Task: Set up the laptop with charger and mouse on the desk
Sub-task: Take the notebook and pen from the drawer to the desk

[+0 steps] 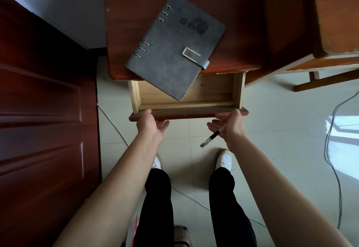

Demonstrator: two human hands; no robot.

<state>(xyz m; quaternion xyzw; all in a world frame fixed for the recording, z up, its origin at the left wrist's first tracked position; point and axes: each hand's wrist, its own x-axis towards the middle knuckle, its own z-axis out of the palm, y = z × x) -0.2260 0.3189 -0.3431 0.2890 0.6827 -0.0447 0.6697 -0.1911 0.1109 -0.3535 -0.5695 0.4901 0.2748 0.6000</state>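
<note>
A dark wooden desk (229,23) carries a grey ring-bound notebook (174,46) that overhangs its front edge. Below it a pale wooden drawer (217,86) stands pulled out, and nothing shows inside it. My left hand (150,127) is under the left part of the drawer's dark front panel (186,115), palm up, thumb on the rim. My right hand (230,125) is at the right part of the panel with a black pen (212,137) held in it. No laptop, charger or mouse is in view.
A dark red door (44,120) fills the left side. A wooden chair (326,68) stands at the right of the desk. Cables (330,149) run over the pale tiled floor at right and left. My legs and white shoes are below the drawer.
</note>
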